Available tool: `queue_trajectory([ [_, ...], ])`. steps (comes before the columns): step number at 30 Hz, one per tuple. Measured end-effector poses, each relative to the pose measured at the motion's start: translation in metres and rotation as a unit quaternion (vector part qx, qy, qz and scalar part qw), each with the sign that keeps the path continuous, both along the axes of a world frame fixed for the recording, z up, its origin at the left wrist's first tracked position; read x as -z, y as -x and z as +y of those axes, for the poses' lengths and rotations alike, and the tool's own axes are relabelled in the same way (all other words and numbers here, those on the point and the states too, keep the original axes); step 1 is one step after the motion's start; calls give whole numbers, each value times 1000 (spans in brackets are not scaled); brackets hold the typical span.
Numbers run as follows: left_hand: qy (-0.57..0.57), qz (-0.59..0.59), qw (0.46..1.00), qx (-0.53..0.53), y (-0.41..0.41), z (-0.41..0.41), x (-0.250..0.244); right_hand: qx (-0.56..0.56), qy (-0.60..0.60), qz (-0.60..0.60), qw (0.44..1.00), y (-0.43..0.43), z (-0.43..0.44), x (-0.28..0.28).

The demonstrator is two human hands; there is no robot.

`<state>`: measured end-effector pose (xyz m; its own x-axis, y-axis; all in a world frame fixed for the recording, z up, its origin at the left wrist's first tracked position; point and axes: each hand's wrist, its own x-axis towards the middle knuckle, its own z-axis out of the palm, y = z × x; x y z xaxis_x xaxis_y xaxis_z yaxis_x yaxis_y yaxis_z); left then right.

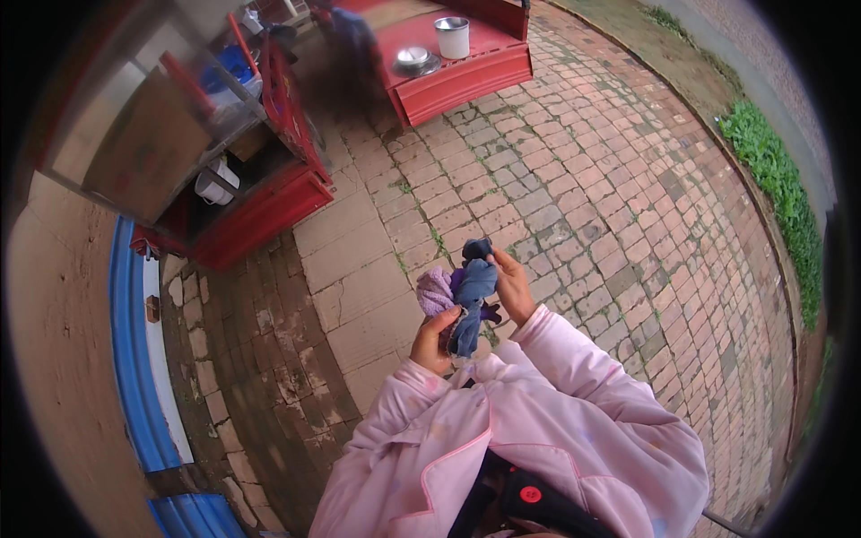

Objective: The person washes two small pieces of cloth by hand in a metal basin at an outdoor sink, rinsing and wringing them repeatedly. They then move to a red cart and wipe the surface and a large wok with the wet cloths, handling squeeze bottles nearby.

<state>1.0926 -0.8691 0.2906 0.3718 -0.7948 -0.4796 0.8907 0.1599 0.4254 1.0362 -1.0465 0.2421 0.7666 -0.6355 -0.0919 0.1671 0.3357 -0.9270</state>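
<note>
In front of my body I hold a bunch of cloths. A twisted blue-grey cloth (475, 282) runs down its middle, with a dark navy end at the top. Beside it on the left bulges a lilac textured cloth (435, 290), and bits of deep purple fabric (489, 313) poke out behind and to the right. My left hand (432, 341) grips the bunch from below left, thumb across the blue-grey cloth. My right hand (514, 286) pinches the upper right of the same cloth near the navy end. Some fingers of both hands are hidden.
A red cart bed (464, 84) carries a white bucket (453, 39) and metal lids (416, 59). Left of it, another red vehicle (262, 222) holds a white bucket (217, 183). Brick paving (605, 222) lies underfoot. Blue corrugated metal (138, 363) runs along the left wall; green plants (770, 168) edge the right.
</note>
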Motion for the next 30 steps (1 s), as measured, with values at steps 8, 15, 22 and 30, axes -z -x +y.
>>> queue_trajectory([
  [8, -81, -284, 936, -192, -190, -104, 28, -66, -325, -214, 919, -181, -197, -8],
  [15, -50, -235, 935, -262, -337, -153, -7, -205, 125, -89, 967, -382, -276, -65],
  [22, -61, -400, 874, -267, -528, -237, -2, -253, 358, -130, 889, -570, -251, -85],
  [30, -33, -296, 872, -388, -758, -304, -26, -134, 391, -5, 911, -789, -288, -101],
])
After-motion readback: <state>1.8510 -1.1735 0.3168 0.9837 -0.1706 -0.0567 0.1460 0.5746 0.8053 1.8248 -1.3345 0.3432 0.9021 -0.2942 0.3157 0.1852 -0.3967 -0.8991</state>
